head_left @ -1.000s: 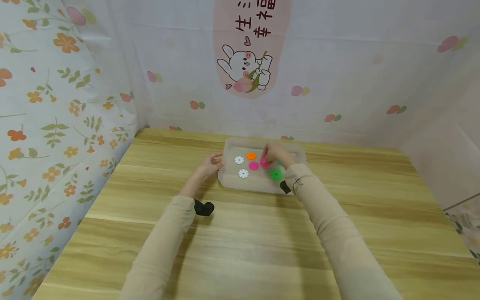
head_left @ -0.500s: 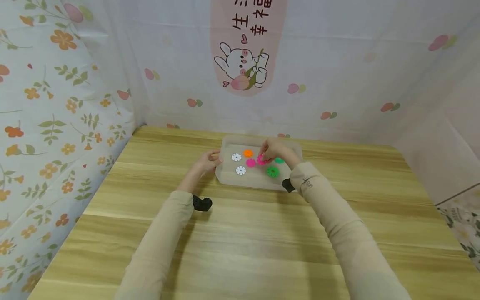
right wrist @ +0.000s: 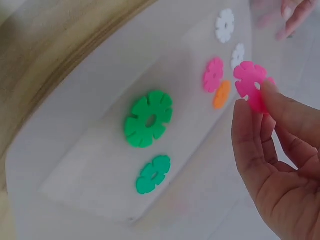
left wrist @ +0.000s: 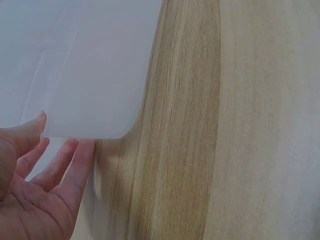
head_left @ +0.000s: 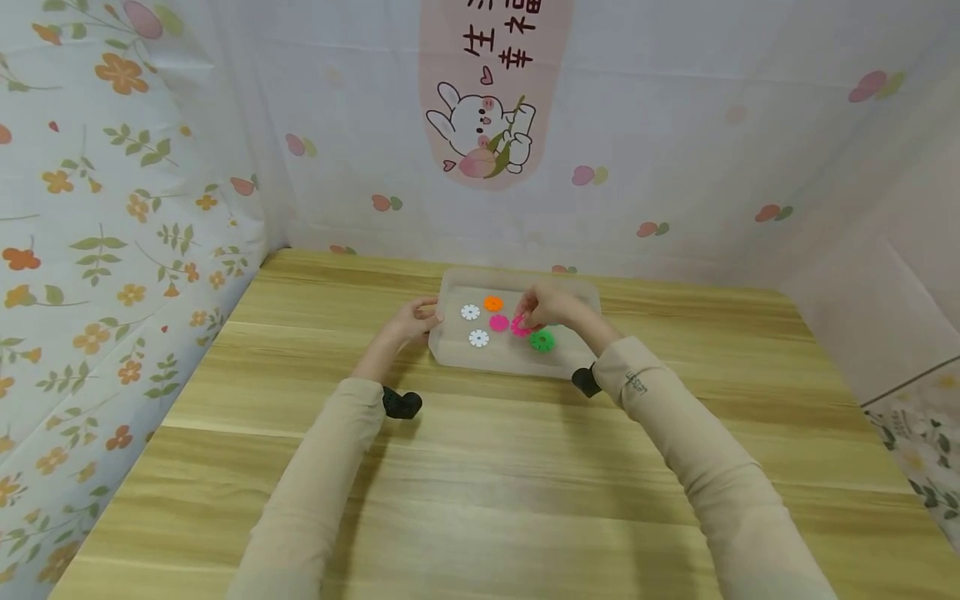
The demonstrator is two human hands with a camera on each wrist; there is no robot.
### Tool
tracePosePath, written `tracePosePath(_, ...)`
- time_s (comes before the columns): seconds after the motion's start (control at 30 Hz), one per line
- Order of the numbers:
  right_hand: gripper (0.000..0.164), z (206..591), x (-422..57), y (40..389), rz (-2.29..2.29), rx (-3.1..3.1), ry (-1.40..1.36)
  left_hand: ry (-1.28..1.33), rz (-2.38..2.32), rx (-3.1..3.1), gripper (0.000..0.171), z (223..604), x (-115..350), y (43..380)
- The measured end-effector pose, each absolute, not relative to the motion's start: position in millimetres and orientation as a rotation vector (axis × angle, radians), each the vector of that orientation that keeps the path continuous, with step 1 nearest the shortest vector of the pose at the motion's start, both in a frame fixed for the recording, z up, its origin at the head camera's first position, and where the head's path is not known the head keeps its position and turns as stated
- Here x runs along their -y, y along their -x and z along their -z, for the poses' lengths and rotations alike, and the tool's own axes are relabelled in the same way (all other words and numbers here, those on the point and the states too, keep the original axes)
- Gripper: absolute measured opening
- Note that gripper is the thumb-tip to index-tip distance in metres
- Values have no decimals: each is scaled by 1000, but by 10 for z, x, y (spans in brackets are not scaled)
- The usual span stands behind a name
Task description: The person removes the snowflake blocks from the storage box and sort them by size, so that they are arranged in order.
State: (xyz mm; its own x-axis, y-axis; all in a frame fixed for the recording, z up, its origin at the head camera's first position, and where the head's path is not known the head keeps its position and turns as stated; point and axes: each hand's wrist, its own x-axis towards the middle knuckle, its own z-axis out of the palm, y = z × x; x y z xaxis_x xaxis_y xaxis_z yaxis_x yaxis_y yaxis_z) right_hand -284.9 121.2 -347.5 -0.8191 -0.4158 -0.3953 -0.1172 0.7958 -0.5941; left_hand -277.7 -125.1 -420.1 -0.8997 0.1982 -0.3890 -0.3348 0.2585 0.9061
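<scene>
My right hand (head_left: 551, 307) pinches a pink snowflake disc (right wrist: 250, 85) between thumb and fingertips, held over a translucent white tray (head_left: 480, 364). In the tray lie another pink disc (head_left: 498, 322), an orange disc (head_left: 493, 303), two white discs (head_left: 478, 338) (head_left: 470, 312) and a large green disc (head_left: 542, 340). A teal disc (right wrist: 153, 174) shows in the right wrist view but is mostly covered by the right hand in the head view. At the tray's left end my left hand (left wrist: 45, 185) grips the rim, thumb on top and fingers against the outside.
The tray stands on a wood-grain table (head_left: 480, 492), near its back edge. Behind rises a white printed cloth (head_left: 637, 125), and a floral cloth (head_left: 127, 275) hangs along the left side. A black wrist camera (head_left: 402, 405) sits on the left wrist.
The head view has shifted slightly. My right hand keeps the pink disc pinched and has turned it a little; the wrist has moved slightly right. The left hand stays on the rim.
</scene>
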Motion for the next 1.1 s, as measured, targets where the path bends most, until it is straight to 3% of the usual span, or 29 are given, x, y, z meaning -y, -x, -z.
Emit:
tracePosePath(0.23,13,3477,-1154,2766,734,-2485,427,157,-1688,-2069,52,3917,1219,2616)
tracePosePath(0.57,12,3589,-938,2517,952,-2422,459,164,-1678,-2097,52,4064,1219,2711)
tracePosePath(0.77,12,3707,-760,2317,967,-2353,557,182,-1682,-2066,53,3955,1206,2645)
tracePosePath(0.9,10,3814,-651,2206,985,-2371,658,158,-1659,-2103,54,4073,1224,2700)
tracePosePath(1.1,10,3966,-492,2060,1010,-2300,683,38,-1749,-2076,56,4657,1384,3048)
